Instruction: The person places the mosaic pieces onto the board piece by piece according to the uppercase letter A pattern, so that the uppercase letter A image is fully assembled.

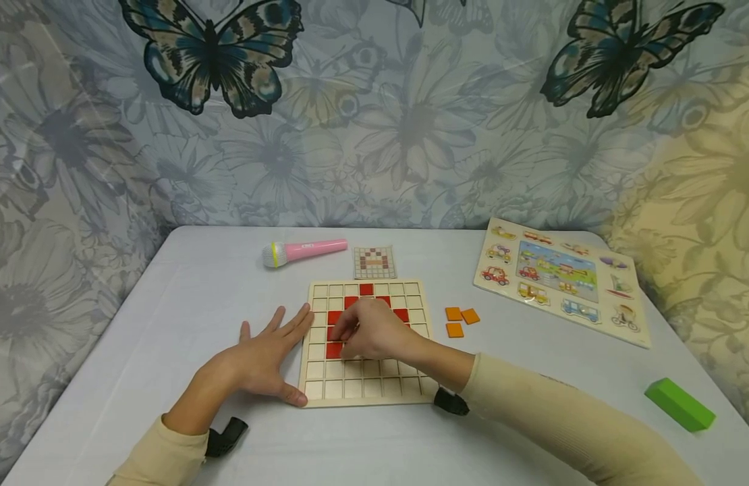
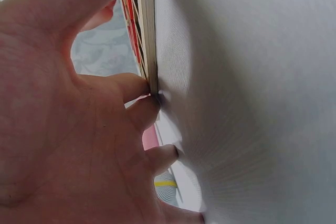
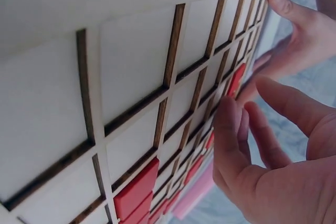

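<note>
Flowery walls (image 1: 411, 162) and a white table (image 1: 229, 277), where we see two hands at a wooden board

From the head, red squares (image 1: 335, 317) sit in boxes (image 1: 353, 389) of the board (image 1: 368, 403), flat on the table. Our right hand (image 1: 374, 331) is over it with bent fingers, hiding some boxes; we can't tell if it holds a square. Our left hand (image 1: 259, 364) is loose and spread out, touching the board's left edge. Big butterflies (image 1: 212, 54) show on the wall. Three orange squares (image 1: 453, 314) lie right of the board. Behind it are a small card (image 1: 374, 262) and a pink microphone (image 1: 314, 250). Farther right are a picture puzzle (image 1: 557, 270) and a green block (image 1: 680, 405). From the left wrist, our fingertips (image 2: 164, 158) are down by the board's side. From the right wrist, our thumb (image 3: 286, 100) stands apart from the bent fingers, near red squares in their boxes.
</note>
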